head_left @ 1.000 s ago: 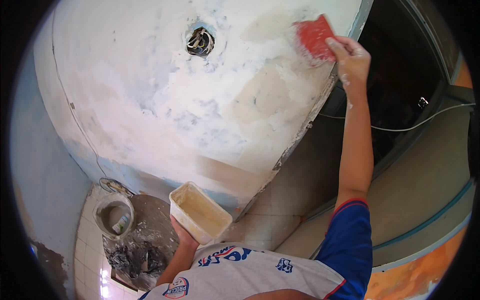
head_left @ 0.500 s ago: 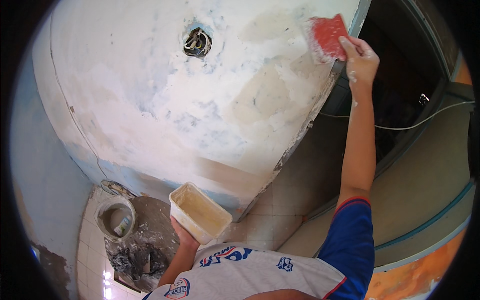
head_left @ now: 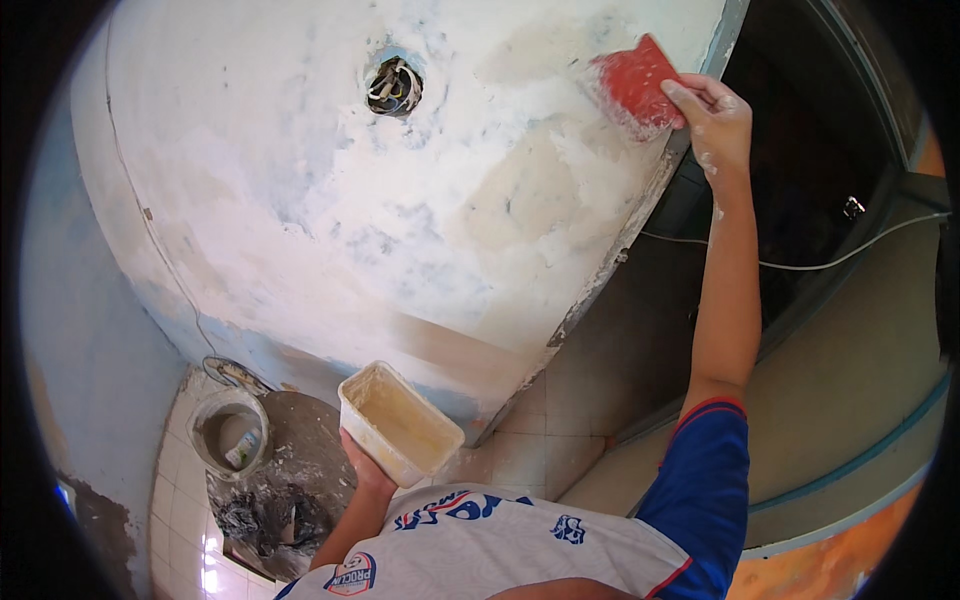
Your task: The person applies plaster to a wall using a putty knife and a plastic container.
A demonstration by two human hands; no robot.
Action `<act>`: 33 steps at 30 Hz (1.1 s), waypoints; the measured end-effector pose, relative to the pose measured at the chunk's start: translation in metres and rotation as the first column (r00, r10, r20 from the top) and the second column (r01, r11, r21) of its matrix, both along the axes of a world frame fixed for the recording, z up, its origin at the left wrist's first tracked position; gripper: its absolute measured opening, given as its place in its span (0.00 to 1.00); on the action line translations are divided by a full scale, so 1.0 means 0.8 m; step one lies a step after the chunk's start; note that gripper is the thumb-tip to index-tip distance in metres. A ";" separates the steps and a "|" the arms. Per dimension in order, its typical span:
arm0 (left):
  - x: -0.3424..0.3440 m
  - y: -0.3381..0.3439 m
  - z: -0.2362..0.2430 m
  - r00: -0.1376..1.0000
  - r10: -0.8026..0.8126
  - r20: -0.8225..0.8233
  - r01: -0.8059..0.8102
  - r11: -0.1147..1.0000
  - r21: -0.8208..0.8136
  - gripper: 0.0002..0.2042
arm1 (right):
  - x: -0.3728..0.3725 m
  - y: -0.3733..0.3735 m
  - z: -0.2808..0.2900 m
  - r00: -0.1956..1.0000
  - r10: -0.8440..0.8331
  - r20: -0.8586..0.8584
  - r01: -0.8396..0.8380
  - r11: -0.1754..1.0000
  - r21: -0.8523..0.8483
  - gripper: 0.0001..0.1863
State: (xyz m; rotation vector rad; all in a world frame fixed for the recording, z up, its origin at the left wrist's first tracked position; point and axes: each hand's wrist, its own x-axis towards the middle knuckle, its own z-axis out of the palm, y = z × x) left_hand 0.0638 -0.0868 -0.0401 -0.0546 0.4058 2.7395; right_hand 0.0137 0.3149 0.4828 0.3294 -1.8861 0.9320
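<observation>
High on the right of the patchy white wall (head_left: 330,210), my right hand (head_left: 712,118) pinches a red putty spreader (head_left: 640,85). White paste smears its left edge, which lies at the wall surface. White specks mark my wrist. Low in front of my body, my left hand (head_left: 366,468) holds a rectangular whitish tub (head_left: 440,455) from its left side and below. The tub is tilted, and its inside is coated with beige paste.
A round wall hole (head_left: 396,86) exposes wires. Below left stand a bucket (head_left: 262,462) and a stained round surface (head_left: 325,425) with a crumpled black plastic bag (head_left: 255,520). The wall's chipped edge borders a dark doorway (head_left: 800,130); a white cable (head_left: 820,266) crosses it.
My right hand has shifted slightly left with the spreader, which has turned and sits a little further left on the wall. The tub in my left hand stays nearly in place.
</observation>
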 end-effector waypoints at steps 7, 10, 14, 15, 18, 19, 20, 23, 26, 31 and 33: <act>-0.003 0.010 0.012 0.999 0.042 0.024 -0.041 0.998 -0.047 0.39 | 0.017 0.000 0.030 0.972 -0.036 -0.233 0.036 0.999 -0.004 0.11; -0.006 0.013 0.009 0.999 0.041 0.008 -0.040 0.999 -0.030 0.39 | 0.020 -0.002 0.012 0.989 -0.027 -0.145 0.033 0.999 0.044 0.10; -0.007 0.022 0.020 1.000 0.020 -0.019 -0.020 1.000 -0.010 0.39 | 0.004 -0.005 -0.014 0.995 -0.072 -0.070 0.078 0.993 0.089 0.10; -0.007 0.024 0.018 1.000 0.021 -0.019 -0.021 1.000 -0.012 0.39 | 0.001 -0.002 -0.013 0.983 -0.128 -0.128 0.142 0.985 0.101 0.10; -0.010 0.030 0.012 1.000 0.013 0.001 -0.013 1.000 -0.015 0.39 | 0.015 0.011 0.006 0.964 -0.045 -0.261 0.054 0.998 0.028 0.10; -0.011 0.032 0.012 1.000 0.012 0.009 -0.012 1.000 -0.012 0.39 | 0.021 0.008 0.009 0.959 -0.040 -0.281 0.044 0.999 0.007 0.10; -0.013 0.034 0.012 1.000 0.010 0.017 -0.010 1.000 -0.009 0.39 | 0.027 0.004 0.007 0.963 -0.042 -0.267 0.046 0.999 0.009 0.10; -0.012 0.036 0.012 0.999 0.033 0.021 -0.033 0.999 -0.021 0.39 | 0.023 -0.013 -0.016 0.983 0.038 -0.180 -0.034 0.999 0.029 0.09; -0.017 0.047 0.016 1.000 0.025 0.012 -0.025 0.999 -0.022 0.39 | 0.014 -0.007 -0.029 0.986 -0.088 -0.141 0.118 0.967 0.225 0.09; -0.030 0.068 0.015 0.999 0.045 0.018 -0.044 0.999 -0.032 0.39 | 0.027 0.003 -0.012 0.923 -0.081 -0.376 0.100 0.995 0.031 0.09; -0.031 0.077 0.026 0.996 0.083 0.019 -0.082 0.996 -0.041 0.39 | 0.040 -0.011 -0.019 0.935 -0.056 -0.350 0.063 0.998 0.008 0.10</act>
